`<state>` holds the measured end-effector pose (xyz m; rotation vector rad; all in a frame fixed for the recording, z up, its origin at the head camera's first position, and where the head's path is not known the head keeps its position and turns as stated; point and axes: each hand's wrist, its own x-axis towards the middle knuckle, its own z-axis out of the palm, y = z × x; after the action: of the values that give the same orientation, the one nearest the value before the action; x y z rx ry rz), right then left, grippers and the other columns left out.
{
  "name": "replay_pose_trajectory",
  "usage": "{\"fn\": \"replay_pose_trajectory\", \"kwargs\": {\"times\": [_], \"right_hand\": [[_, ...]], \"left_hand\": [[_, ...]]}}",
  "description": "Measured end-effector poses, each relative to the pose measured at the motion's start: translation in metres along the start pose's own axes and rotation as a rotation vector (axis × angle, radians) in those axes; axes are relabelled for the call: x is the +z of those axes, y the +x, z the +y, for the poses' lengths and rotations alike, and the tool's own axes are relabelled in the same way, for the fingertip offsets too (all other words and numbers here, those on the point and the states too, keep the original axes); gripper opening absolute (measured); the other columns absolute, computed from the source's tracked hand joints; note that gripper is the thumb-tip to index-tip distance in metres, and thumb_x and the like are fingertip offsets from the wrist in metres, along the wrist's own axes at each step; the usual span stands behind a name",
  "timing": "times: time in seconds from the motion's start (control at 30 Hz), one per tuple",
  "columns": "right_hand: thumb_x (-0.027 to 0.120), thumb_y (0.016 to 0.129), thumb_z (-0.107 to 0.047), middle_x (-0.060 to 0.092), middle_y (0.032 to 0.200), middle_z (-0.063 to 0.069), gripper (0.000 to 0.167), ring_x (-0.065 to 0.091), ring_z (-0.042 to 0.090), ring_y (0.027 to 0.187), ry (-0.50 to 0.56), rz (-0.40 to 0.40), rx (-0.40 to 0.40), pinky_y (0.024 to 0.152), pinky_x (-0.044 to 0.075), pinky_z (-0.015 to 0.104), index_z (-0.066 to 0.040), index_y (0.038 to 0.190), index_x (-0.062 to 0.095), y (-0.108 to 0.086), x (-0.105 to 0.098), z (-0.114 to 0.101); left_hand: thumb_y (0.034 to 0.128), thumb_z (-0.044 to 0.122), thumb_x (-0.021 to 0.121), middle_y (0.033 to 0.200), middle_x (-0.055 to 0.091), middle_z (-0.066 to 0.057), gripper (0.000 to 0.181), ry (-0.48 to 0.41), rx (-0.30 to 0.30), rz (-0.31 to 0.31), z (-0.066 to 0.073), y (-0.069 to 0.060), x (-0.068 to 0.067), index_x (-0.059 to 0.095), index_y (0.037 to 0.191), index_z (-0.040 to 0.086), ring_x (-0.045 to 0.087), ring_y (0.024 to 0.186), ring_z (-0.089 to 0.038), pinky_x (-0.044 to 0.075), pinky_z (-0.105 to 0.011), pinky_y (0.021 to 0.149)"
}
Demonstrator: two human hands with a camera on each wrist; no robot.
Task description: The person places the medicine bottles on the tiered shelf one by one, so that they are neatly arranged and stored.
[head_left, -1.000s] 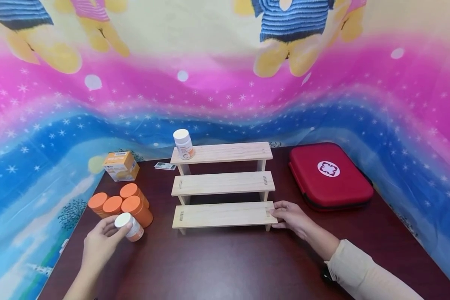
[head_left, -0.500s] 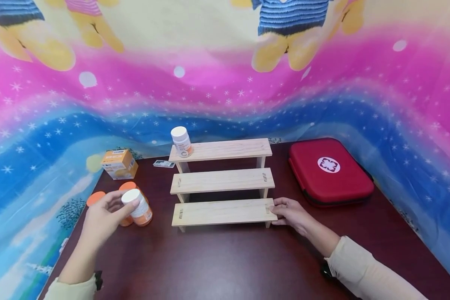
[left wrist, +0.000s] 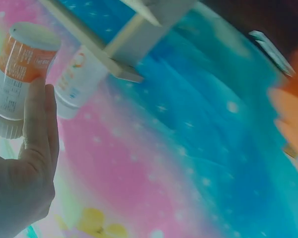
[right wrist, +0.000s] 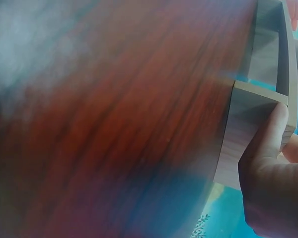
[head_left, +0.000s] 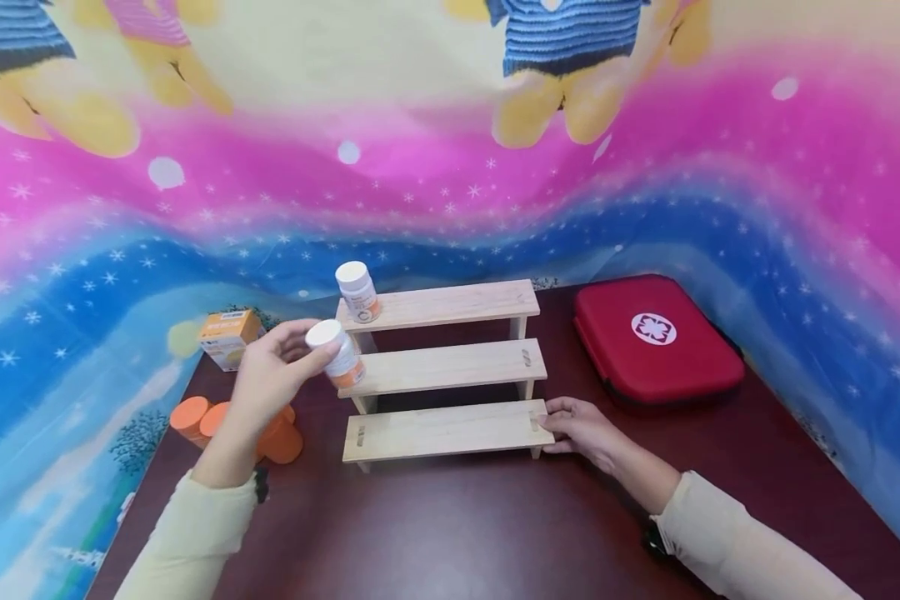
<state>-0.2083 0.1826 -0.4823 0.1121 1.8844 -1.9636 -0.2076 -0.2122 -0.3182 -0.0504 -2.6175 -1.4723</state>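
Observation:
My left hand (head_left: 273,371) pinches a white pill bottle (head_left: 337,357) with an orange-and-white label between thumb and fingers. It is at the left end of the wooden three-step rack's (head_left: 442,367) middle step; whether its base touches the wood I cannot tell. In the left wrist view, fingers (left wrist: 36,116) lie along the held bottle (left wrist: 22,74). A similar bottle (head_left: 358,293) stands upright on the top step's left end. My right hand (head_left: 583,435) grips the right end of the lowest step; its thumb (right wrist: 275,129) presses the wood in the right wrist view.
Several orange-capped bottles (head_left: 281,439) stand at left, partly behind my left forearm. Behind them is an orange-and-white box (head_left: 228,337). A red zip case (head_left: 656,342) with a white emblem lies right of the rack. A printed cloth (head_left: 435,167) hangs behind the dark table (head_left: 435,525).
My left hand has carried the white pill bottle up and to the right, from beside the orange bottles to the middle step. My right hand has stayed on the rack.

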Motion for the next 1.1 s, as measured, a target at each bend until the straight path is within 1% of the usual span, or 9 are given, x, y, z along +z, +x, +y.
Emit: {"fn": "replay_pose_trajectory", "kwargs": {"times": [0.07, 0.17, 0.23, 0.4, 0.53, 0.67, 0.8, 0.97, 1.1], "right_hand": [[0.059, 0.089, -0.006, 0.060, 0.089, 0.008, 0.038, 0.064, 0.014, 0.074, 0.000, -0.005, 0.014, 0.068, 0.057, 0.033, 0.011, 0.117, 0.039, -0.002, -0.001, 0.004], [0.059, 0.089, -0.005, 0.060, 0.089, 0.008, 0.038, 0.064, 0.014, 0.074, -0.003, -0.016, 0.024, 0.068, 0.057, 0.033, 0.011, 0.116, 0.039, -0.004, -0.001, 0.009], [0.058, 0.089, -0.005, 0.060, 0.089, 0.008, 0.037, 0.063, 0.014, 0.074, -0.007, -0.017, 0.019, 0.068, 0.057, 0.034, 0.012, 0.116, 0.039, -0.003, -0.001, 0.010], [0.057, 0.090, -0.005, 0.059, 0.092, 0.009, 0.035, 0.063, 0.014, 0.076, -0.015, -0.023, -0.004, 0.069, 0.057, 0.035, 0.012, 0.116, 0.041, 0.001, -0.001, 0.005], [0.057, 0.090, -0.004, 0.060, 0.091, 0.009, 0.034, 0.063, 0.014, 0.075, -0.017, -0.022, -0.005, 0.068, 0.057, 0.034, 0.012, 0.116, 0.041, 0.002, -0.001, 0.000], [0.056, 0.090, -0.003, 0.060, 0.090, 0.008, 0.035, 0.063, 0.014, 0.074, -0.027, -0.030, -0.005, 0.068, 0.057, 0.034, 0.012, 0.116, 0.040, 0.002, -0.002, -0.003], [0.056, 0.090, -0.003, 0.060, 0.090, 0.008, 0.034, 0.063, 0.014, 0.075, -0.023, -0.032, -0.006, 0.069, 0.057, 0.034, 0.012, 0.116, 0.040, 0.002, -0.003, -0.004], [0.056, 0.089, -0.002, 0.060, 0.089, 0.008, 0.033, 0.063, 0.015, 0.075, -0.020, -0.024, -0.005, 0.069, 0.057, 0.035, 0.012, 0.115, 0.040, 0.003, -0.004, -0.004], [0.056, 0.089, -0.003, 0.060, 0.091, 0.009, 0.034, 0.063, 0.015, 0.076, -0.027, -0.032, -0.010, 0.069, 0.057, 0.036, 0.012, 0.116, 0.040, 0.003, -0.005, -0.004]], "left_hand": [[0.0813, 0.039, 0.072, 0.119, 0.063, -0.014, 0.056, -0.054, 0.028, -0.007, 0.006, 0.011, 0.012, 0.057, 0.125, 0.007, 0.060, 0.108, -0.026, 0.054, -0.027, 0.079], [0.0797, 0.035, 0.075, 0.116, 0.064, -0.014, 0.054, -0.132, 0.076, 0.004, 0.015, 0.028, 0.031, 0.059, 0.122, 0.006, 0.062, 0.105, -0.025, 0.054, -0.029, 0.081], [0.0787, 0.034, 0.076, 0.113, 0.065, -0.013, 0.054, -0.160, 0.111, 0.011, 0.021, 0.039, 0.044, 0.060, 0.121, 0.005, 0.063, 0.103, -0.023, 0.054, -0.031, 0.082], [0.0764, 0.041, 0.076, 0.107, 0.067, -0.007, 0.053, -0.109, 0.167, 0.037, 0.036, 0.065, 0.068, 0.062, 0.118, 0.011, 0.064, 0.098, -0.019, 0.052, -0.034, 0.086], [0.0763, 0.043, 0.076, 0.105, 0.067, -0.005, 0.053, -0.087, 0.165, 0.052, 0.046, 0.081, 0.080, 0.062, 0.117, 0.013, 0.063, 0.096, -0.017, 0.050, -0.035, 0.087], [0.0769, 0.042, 0.075, 0.105, 0.067, -0.006, 0.053, -0.053, 0.142, 0.069, 0.052, 0.090, 0.089, 0.062, 0.117, 0.011, 0.063, 0.097, -0.019, 0.050, -0.036, 0.087], [0.0769, 0.042, 0.075, 0.106, 0.067, -0.007, 0.053, -0.010, 0.130, 0.085, 0.053, 0.096, 0.095, 0.062, 0.116, 0.010, 0.063, 0.098, -0.019, 0.050, -0.037, 0.087], [0.0770, 0.042, 0.075, 0.106, 0.067, -0.007, 0.052, 0.005, 0.119, 0.082, 0.050, 0.098, 0.099, 0.062, 0.116, 0.010, 0.062, 0.098, -0.019, 0.050, -0.037, 0.086], [0.0774, 0.041, 0.075, 0.108, 0.067, -0.008, 0.053, 0.002, 0.125, 0.083, 0.048, 0.098, 0.102, 0.061, 0.118, 0.011, 0.062, 0.097, -0.020, 0.050, -0.036, 0.085]]}}
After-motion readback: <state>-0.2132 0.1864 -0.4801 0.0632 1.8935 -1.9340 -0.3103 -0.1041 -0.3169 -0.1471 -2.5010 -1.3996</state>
